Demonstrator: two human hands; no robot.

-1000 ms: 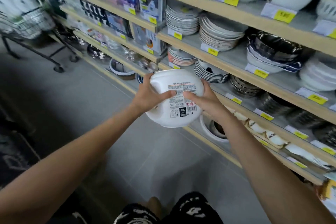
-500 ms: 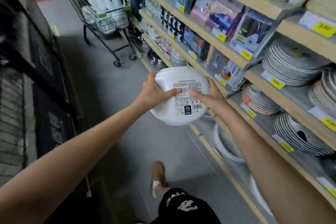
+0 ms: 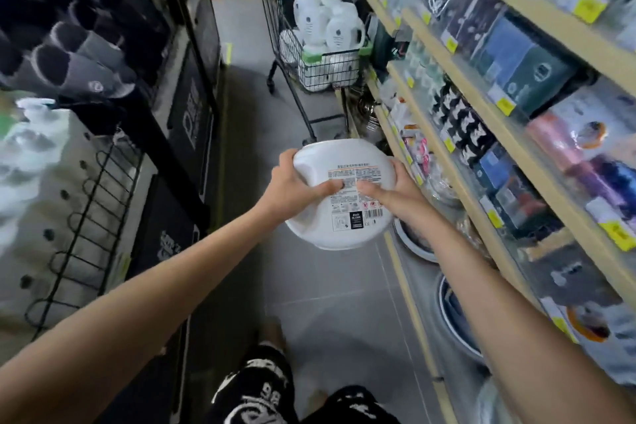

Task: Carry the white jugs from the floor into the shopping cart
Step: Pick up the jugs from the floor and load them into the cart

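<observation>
Fingers of the left hand (image 3: pixel 292 186) and right hand (image 3: pixel 395 191) curled round the white jug (image 3: pixel 344 234) at its sides, thumbs on its label (image 3: pixel 358 217), holding it above the floor (image 3: pixel 344 303). Beyond, the shopping cart (image 3: pixel 323 72), loaded with other jugs (image 3: pixel 339 33), stood nearer and more central than half a second earlier.

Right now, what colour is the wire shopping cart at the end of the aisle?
The wire shopping cart is black, with green corners; head view.

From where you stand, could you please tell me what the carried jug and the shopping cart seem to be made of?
The jug: probably smooth white plastic, slightly glossy moulded curves. The shopping cart: likely dark-coated metal wire, a thin rigid grid.
</observation>
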